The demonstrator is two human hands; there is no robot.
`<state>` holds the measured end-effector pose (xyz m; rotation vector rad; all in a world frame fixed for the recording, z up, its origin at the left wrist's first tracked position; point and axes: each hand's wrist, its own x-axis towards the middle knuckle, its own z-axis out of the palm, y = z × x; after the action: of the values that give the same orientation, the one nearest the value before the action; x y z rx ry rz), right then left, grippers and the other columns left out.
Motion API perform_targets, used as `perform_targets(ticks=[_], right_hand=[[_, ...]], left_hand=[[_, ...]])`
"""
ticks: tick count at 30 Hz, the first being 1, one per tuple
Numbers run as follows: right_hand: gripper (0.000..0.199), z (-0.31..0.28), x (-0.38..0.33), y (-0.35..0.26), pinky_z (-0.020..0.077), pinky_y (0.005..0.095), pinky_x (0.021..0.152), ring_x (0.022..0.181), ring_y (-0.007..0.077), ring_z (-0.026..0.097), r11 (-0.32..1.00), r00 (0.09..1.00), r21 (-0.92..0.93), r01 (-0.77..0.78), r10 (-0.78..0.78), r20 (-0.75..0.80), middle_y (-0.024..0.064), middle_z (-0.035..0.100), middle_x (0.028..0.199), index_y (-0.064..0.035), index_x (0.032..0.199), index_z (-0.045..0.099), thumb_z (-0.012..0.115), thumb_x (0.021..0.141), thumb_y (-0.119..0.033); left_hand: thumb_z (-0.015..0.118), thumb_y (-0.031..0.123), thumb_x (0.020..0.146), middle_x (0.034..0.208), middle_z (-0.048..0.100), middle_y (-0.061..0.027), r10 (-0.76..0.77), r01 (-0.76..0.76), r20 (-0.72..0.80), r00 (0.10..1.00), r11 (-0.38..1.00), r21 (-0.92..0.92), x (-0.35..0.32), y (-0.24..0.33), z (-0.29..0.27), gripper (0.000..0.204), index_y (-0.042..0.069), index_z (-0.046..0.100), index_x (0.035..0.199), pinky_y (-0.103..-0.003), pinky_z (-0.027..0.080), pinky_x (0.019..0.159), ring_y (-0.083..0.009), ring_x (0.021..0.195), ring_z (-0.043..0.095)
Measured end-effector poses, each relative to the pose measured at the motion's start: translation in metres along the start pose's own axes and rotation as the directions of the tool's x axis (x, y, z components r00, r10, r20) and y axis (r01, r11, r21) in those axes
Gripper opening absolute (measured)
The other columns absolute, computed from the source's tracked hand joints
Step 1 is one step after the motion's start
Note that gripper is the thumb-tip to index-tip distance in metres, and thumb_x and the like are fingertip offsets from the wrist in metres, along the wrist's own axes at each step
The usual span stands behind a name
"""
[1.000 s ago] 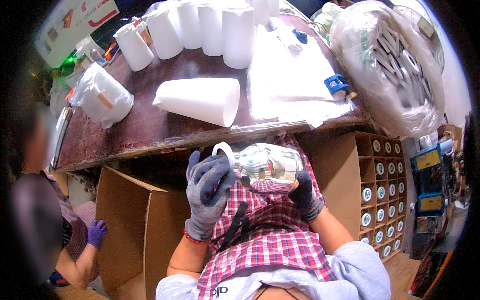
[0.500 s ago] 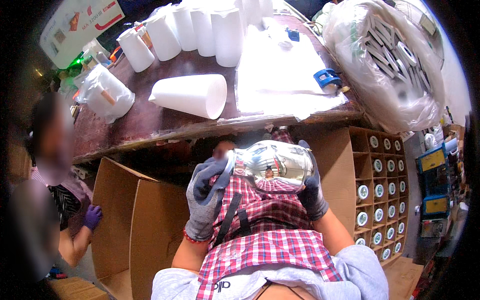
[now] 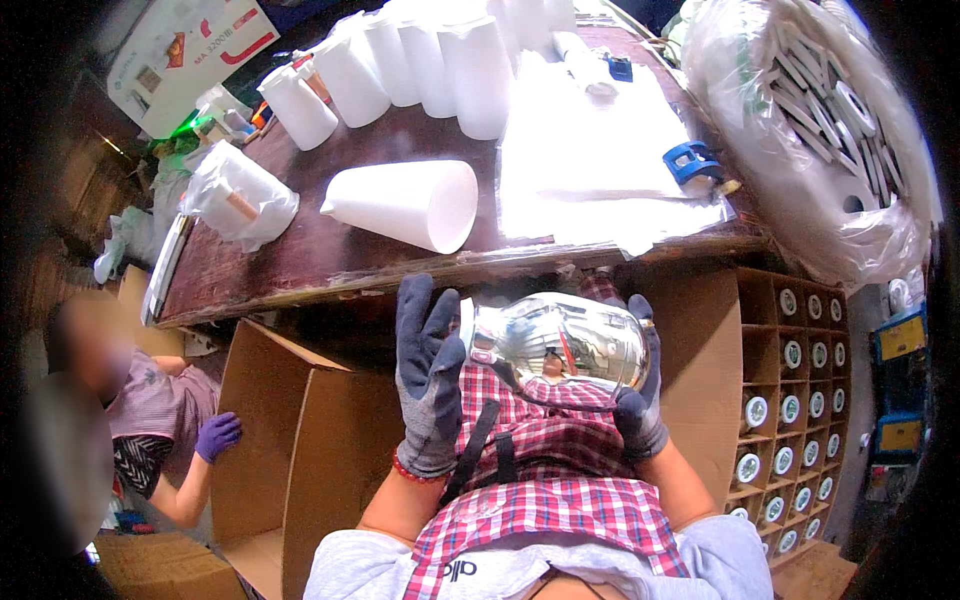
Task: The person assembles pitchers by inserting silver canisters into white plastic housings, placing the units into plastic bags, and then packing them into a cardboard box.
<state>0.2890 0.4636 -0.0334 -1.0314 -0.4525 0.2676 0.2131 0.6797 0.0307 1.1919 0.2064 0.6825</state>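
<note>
Silvered flask liner (image 3: pixel 572 345) could slip, because the left hand (image 3: pixel 428 385) has only loosely extended fingers by its mouth while the right hand (image 3: pixel 643 408) clasps its base.

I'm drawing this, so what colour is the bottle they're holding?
The bottle is shiny silver, best seen in the head view.
</note>
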Motion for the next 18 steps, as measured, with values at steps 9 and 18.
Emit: perform_targets(ticks=[9,18], right_hand=[[0.125,0.002,-0.004,0.008,0.0237,0.0435,0.117,0.143,0.0311,0.028,0.994,0.998,-0.112,-0.008,0.016,0.063,0.0167,0.024,0.156,-0.0049,0.154,0.01,0.088,0.065,-0.046],[0.117,0.009,0.008,0.007,0.0283,0.0442,0.115,0.141,0.0308,0.032,0.99,0.992,-0.067,-0.122,0.124,0.027,0.0179,0.025,0.155,-0.0071,0.154,0.01,0.081,0.072,-0.05]], left_hand=[[0.06,0.05,0.092,0.15,0.037,-0.0182,-0.065,0.037,0.1,0.993,0.965,0.261,-0.006,0.016,0.012,0.08,0.0,0.033,0.148,-0.038,0.03,0.113,-0.0271,0.137,0.038],[0.063,0.03,0.092,0.155,0.026,-0.0205,0.022,-0.217,0.381,0.924,0.852,0.477,0.01,0.0,-0.014,0.078,-0.001,0.023,0.151,-0.041,0.025,0.115,-0.0302,0.144,0.027]])
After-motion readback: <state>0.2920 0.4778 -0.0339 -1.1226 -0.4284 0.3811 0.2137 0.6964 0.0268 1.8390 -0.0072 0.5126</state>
